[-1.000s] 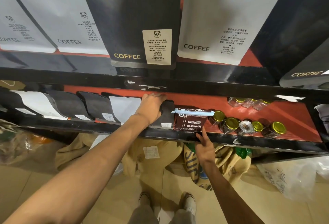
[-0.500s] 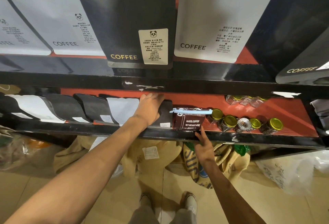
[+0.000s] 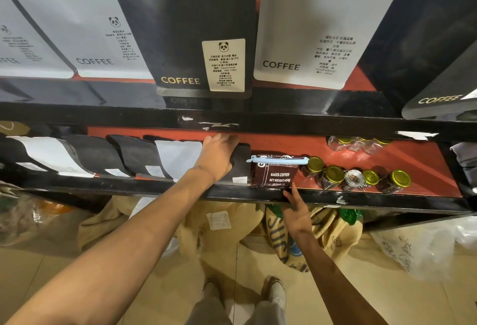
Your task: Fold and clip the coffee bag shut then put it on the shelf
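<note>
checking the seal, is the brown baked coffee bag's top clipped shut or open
Clipped shut: a light blue plastic clip spans the folded top of the brown coffee bag, standing upright on the red shelf.

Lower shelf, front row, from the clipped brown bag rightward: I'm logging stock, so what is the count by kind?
Brown coffee bag: 1
Blue clip: 1
Gold-lidded jars: 4
Silver-topped jar: 1
Total: 7

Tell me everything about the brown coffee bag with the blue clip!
The coffee bag is glossy dark brown with white print: "BAKED.COFFEE, NET.WEIGHT:454g". Its top is folded down and held shut by a pale blue clip. It stands upright on the red shelf, near the front edge, between a black pouch and the gold-lidded jars. The right hand has fingertips at its lower front corner.
</note>
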A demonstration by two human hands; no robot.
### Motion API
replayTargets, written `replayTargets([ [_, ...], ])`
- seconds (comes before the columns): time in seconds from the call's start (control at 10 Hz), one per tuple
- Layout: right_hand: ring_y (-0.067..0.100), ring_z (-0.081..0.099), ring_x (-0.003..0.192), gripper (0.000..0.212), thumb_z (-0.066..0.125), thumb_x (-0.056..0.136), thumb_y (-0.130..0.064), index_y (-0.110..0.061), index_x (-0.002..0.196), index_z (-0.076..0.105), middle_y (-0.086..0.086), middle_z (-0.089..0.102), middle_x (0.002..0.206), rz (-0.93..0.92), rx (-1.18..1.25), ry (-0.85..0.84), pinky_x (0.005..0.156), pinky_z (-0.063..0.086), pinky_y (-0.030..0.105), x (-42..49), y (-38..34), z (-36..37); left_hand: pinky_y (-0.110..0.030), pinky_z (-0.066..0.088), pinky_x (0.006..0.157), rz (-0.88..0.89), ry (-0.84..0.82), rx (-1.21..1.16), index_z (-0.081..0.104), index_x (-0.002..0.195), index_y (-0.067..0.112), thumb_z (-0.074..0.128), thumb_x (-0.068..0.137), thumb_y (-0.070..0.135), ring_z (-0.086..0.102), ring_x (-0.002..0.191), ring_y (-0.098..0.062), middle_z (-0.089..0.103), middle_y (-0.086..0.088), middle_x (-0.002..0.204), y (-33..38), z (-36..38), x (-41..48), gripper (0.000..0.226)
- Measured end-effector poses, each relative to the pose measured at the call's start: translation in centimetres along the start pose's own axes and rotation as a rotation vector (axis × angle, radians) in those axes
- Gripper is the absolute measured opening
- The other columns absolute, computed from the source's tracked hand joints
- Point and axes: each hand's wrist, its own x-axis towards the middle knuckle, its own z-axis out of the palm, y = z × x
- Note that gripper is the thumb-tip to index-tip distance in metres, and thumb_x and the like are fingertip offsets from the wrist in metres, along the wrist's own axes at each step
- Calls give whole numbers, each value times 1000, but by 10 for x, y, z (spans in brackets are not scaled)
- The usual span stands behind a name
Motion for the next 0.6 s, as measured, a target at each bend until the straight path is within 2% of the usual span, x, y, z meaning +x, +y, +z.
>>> replayTargets([
  [0.1,32,44,126,46,28,105,-6,-7,151,33,10,54,123,-75,-6,49,94,49,35,1,1,-1,-35,38,108,1,-17,14,48,136,16,65,89,14,47,131,-27,52,-5,143,-1,0,1,50],
  [0.2,31,43,126,49,36,103,1,-10,151,34,18,40,149,36,5,56,88,51,29,-2,-10,0,-37,36,108,11,-26,-22,46,136,16,65,87,15,46,130,-29,51,-8,142,-2,-2,-1,52],
  [0.3,31,44,136,62,49,100,-3,-23,154,26,12,43,152,-65,-235,-84,101,48,28,-8,-20,-6,-44,31,113,39,31,-38,38,142,19,67,84,19,38,134,-33,41,-10,147,1,-5,-11,65],
  [0.4,28,53,130,65,55,98,-30,-33,155,22,3,52,147,-126,-471,-41,106,45,45,-25,-46,-8,-44,29,116,70,159,-58,23,151,24,72,83,28,21,136,-29,31,-11,152,5,-14,-29,84],
  [0.5,29,56,127,65,54,97,-43,-33,153,23,3,55,145,-160,-677,48,97,48,45,-43,-74,-9,-42,17,120,98,235,-172,21,150,28,67,86,33,11,143,-26,26,-9,157,8,-29,-46,79],
  [0.6,27,54,129,69,53,93,-54,-32,153,25,3,55,144,-276,-763,103,94,51,48,-72,-109,-2,-48,17,121,105,203,-242,36,147,21,64,86,33,25,146,-33,35,-10,155,6,-52,-61,68],
])
